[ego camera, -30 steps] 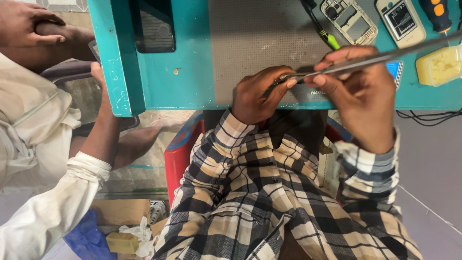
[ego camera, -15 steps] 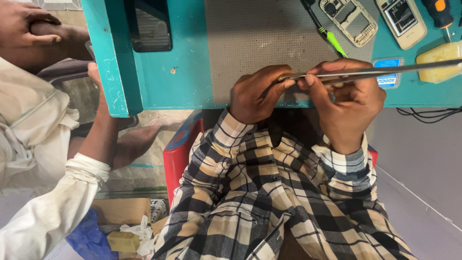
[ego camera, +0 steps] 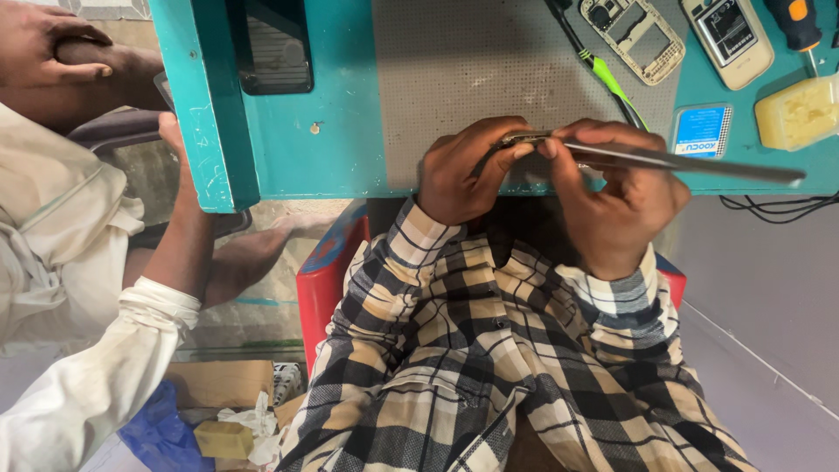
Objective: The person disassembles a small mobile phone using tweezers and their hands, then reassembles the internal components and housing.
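Your left hand (ego camera: 463, 170) curls tight, thumb and fingertips pinching the near end of a thin, flat phone (ego camera: 664, 159), seen edge-on. Your right hand (ego camera: 616, 197) grips the same phone from below, fingers wrapped around its middle, thumb pressed on top close to the left fingertips. The phone runs as a long, dark, metallic sliver out to your right, hovering just above the front edge of the table (ego camera: 341, 166); whether a small tool sits between your left fingers is hard to tell from here.

Under your hands lies a grey mat (ego camera: 454, 61), dotted and matte. The table around it is painted teal, scuffed at the corner. Beyond your right hand lie a small blue packet (ego camera: 702, 131), a pale yellow, waxy block (ego camera: 800, 112), a bare phone frame (ego camera: 635, 37), an opened phone (ego camera: 730, 35) and a green-tipped tool (ego camera: 607, 79). Your sleeves (ego camera: 411, 253) are checked cloth. A person in white (ego camera: 61, 262) sits at your left.
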